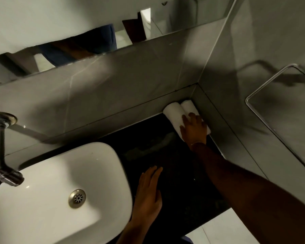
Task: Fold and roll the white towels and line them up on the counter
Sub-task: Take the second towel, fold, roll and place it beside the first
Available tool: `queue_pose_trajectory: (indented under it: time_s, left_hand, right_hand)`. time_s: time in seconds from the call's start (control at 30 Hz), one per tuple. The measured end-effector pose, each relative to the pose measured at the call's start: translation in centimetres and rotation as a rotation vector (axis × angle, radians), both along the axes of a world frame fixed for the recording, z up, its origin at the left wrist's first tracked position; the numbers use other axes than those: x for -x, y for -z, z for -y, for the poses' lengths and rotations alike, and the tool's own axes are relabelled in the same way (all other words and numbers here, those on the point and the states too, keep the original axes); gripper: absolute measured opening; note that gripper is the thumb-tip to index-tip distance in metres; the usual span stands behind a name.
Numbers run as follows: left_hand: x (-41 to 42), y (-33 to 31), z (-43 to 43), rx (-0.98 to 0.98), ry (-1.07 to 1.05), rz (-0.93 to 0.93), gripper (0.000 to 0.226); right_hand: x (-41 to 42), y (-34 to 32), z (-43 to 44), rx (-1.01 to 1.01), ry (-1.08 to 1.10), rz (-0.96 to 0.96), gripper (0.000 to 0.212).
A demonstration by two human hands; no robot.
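Two rolled white towels lie side by side in the far right corner of the dark counter [174, 164]. The left roll [173, 111] touches the right roll [187, 104], which rests against the side wall. My right hand [194, 129] lies flat on top of their near ends with fingers spread, pressing on both rolls rather than gripping either. My left hand [148, 189] rests palm down on the counter next to the basin, fingers together, holding nothing.
A white basin [42, 217] with a metal drain fills the lower left, and a chrome tap [0, 155] stands at its left. Grey tiled walls meet at the corner behind the towels. A mirror runs above, and a metal rail [253, 106] hangs on the right wall.
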State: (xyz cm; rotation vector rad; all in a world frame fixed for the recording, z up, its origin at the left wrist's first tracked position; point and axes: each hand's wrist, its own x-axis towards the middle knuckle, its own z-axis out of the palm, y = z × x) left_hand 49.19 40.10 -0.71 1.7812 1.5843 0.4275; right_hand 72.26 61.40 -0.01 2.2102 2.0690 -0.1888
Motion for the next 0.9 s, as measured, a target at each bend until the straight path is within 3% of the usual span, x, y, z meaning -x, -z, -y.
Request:
queue_pose_trajectory:
  time_s: [0.1,0.2,0.53,0.9]
  left_hand:
    - [-0.2,-0.6,0.1,-0.011,0.037,0.003,0.087]
    - [-0.4,-1.1,0.2,-0.024,0.054,0.009,0.086]
    - [0.0,-2.2,2.1,-0.017,0.083,-0.021,0.095]
    - [-0.5,-2.8,3.0,-0.063,0.076,-0.052,0.087]
  right_hand:
    - [1.7,-0.1,-0.5,0.070,-0.219,0.036,0.071]
    - [2.3,0.6,-0.4,0.156,-0.334,0.052,0.058]
    - [0.9,0.8,-0.5,0.168,-0.321,0.109,0.059]
    - [2.4,-1.6,2.3,0.182,-0.397,0.086,0.071]
